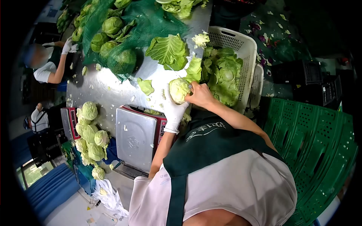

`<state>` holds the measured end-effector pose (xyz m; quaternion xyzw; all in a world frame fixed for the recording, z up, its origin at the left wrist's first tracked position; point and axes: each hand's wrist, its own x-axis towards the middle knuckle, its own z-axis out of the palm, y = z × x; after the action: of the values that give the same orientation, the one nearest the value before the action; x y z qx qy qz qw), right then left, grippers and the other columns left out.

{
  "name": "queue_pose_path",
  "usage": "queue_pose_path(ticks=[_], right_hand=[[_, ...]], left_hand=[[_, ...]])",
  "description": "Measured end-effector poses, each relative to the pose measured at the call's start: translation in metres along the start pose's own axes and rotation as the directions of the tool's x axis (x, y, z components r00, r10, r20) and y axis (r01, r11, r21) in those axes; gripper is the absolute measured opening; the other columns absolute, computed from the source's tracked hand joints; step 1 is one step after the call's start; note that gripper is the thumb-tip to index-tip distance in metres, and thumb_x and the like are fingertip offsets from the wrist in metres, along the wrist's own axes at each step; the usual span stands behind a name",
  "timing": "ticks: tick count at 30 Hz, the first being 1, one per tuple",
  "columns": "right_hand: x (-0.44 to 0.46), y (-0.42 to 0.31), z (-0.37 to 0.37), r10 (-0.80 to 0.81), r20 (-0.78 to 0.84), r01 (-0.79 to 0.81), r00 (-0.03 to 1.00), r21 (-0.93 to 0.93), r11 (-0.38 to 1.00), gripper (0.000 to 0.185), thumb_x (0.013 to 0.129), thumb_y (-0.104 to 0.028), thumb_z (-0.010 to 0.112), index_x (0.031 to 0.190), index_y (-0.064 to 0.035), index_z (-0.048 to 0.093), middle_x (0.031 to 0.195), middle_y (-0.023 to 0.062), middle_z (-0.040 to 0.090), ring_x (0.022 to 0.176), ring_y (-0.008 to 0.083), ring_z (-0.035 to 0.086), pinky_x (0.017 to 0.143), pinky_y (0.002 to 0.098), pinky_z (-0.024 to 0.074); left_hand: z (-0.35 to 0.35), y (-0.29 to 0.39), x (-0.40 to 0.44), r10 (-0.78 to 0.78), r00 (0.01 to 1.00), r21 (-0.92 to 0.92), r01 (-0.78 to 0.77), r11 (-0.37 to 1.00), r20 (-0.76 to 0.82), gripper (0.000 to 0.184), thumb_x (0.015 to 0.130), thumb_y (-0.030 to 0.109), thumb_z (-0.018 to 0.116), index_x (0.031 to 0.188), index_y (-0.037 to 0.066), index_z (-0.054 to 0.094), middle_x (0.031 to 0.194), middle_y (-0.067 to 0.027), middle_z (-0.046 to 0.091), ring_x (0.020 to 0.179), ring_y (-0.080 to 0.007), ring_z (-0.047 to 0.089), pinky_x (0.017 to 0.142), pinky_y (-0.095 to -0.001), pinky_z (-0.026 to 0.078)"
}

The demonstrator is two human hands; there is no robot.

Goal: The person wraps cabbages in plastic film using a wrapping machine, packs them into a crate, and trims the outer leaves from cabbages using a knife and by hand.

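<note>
A pale, trimmed cabbage (179, 90) rests in my left hand (174, 113), which wears a white glove and cups it from below. My bare right hand (203, 95) is closed at the cabbage's right side, fingers bent against it. A small greyish bit shows at its fingertips, too small to name. Just above the cabbage a loose green leaf (194, 69) lies near the table edge. A large outer leaf (167, 51) and a smaller leaf piece (145, 86) lie on the metal table (102, 90).
A white basket (247, 56) holding cabbage leaves (226, 73) stands right of my hands. Green netting (151, 19) covers whole cabbages (112, 25). A scale (135, 137) and piled trimmed cabbages (89, 132) are at left. Green crates (309, 150) stand right; a co-worker (51, 64) works opposite.
</note>
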<state>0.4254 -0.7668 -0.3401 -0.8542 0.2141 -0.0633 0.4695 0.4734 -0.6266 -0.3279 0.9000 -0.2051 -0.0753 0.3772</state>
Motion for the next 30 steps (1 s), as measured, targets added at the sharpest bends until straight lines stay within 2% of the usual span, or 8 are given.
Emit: queue_pose_path(ticks=[7,8,10,12,16,17,26,30], right_hand=[[0.006,0.033,0.002,-0.148,-0.239,0.126,0.960,-0.105,0.986,0.020,0.070,-0.010,0.057,0.078,0.0081,0.058,0.057,0.0203,0.060,0.049,0.0329,0.062,0.048,0.0388,0.0532],[0.009,0.041,-0.009,-0.163,-0.313,0.123,0.936,-0.144,0.982,0.020,0.070,-0.010,0.058,0.079,0.0074,0.058,0.057,0.0194,0.061,0.049,0.0311,0.062,0.047,0.0378,0.0534],[0.018,0.063,-0.031,0.154,-0.187,-0.178,0.970,-0.118,0.977,0.020,0.072,-0.013,0.059,0.078,0.0063,0.058,0.055,0.0172,0.060,0.046,0.0293,0.062,0.045,0.0352,0.0529],[0.017,0.080,-0.046,0.119,-0.228,-0.162,0.966,-0.181,0.970,0.057,0.072,-0.032,0.071,0.111,0.0061,0.053,0.077,0.0213,0.065,0.069,0.0253,0.067,0.062,0.0402,0.0550],[0.005,0.000,-0.067,0.211,0.095,-0.218,0.973,0.070,0.973,0.088,0.065,-0.059,0.072,0.126,0.0003,0.046,0.071,0.0158,0.061,0.067,0.0222,0.064,0.062,0.0315,0.0518],[0.002,-0.007,-0.057,0.128,0.076,-0.137,0.989,0.121,0.983,0.085,0.064,-0.053,0.076,0.125,-0.0004,0.047,0.056,0.0051,0.048,0.051,0.0150,0.050,0.052,0.0295,0.0420],[0.001,0.006,-0.037,0.025,0.073,-0.041,0.997,0.229,0.973,0.054,0.071,-0.021,0.071,0.117,-0.0011,0.053,0.055,0.0052,0.047,0.045,0.0130,0.050,0.045,0.0289,0.0402],[-0.004,-0.021,-0.053,0.219,0.318,-0.371,0.922,0.569,0.734,0.056,0.073,-0.014,0.069,0.123,-0.0039,0.047,0.053,-0.0024,0.040,0.037,0.0067,0.039,0.032,0.0241,0.0260]], left_hand=[[-0.001,-0.011,0.003,-0.037,0.999,-0.131,0.038,0.991,0.011,0.098,0.054,0.011,0.081,0.138,0.006,0.030,0.130,-0.0213,0.037,0.118,-0.0323,0.044,0.097,-0.0384,0.040],[-0.003,-0.016,0.006,-0.120,0.990,-0.387,0.139,0.911,0.074,0.096,0.056,0.008,0.081,0.137,0.005,0.030,0.127,-0.0186,0.042,0.114,-0.0290,0.048,0.094,-0.0366,0.043],[-0.009,-0.018,0.006,-0.182,0.971,-0.607,0.240,0.757,0.157,0.093,0.058,0.005,0.080,0.137,0.004,0.030,0.123,-0.0158,0.046,0.109,-0.0257,0.051,0.091,-0.0347,0.046],[-0.019,-0.012,0.007,-0.243,0.937,-0.732,0.348,0.586,0.250,0.089,0.061,-0.001,0.077,0.137,0.005,0.030,0.119,-0.0131,0.050,0.103,-0.0225,0.055,0.087,-0.0322,0.049],[-0.019,-0.001,0.004,-0.271,0.880,-0.796,0.470,0.382,0.389,0.090,0.061,-0.005,0.075,0.137,0.006,0.029,0.122,-0.0140,0.049,0.106,-0.0225,0.054,0.089,-0.0344,0.049],[-0.017,0.003,0.003,-0.266,0.880,-0.795,0.471,0.382,0.394,0.090,0.061,-0.005,0.075,0.137,0.006,0.029,0.122,-0.0140,0.049,0.106,-0.0225,0.054,0.089,-0.0344,0.049],[-0.006,-0.003,-0.007,-0.097,0.986,-0.689,0.163,0.707,0.134,0.097,0.053,0.001,0.083,0.135,0.002,0.032,0.127,-0.0139,0.043,0.114,-0.0231,0.047,0.096,-0.0341,0.042],[-0.006,-0.008,-0.006,0.013,0.999,-0.552,0.012,0.834,0.042,0.096,0.050,0.004,0.084,0.134,0.005,0.036,0.130,-0.0160,0.038,0.120,-0.0273,0.041,0.101,-0.0373,0.037]])
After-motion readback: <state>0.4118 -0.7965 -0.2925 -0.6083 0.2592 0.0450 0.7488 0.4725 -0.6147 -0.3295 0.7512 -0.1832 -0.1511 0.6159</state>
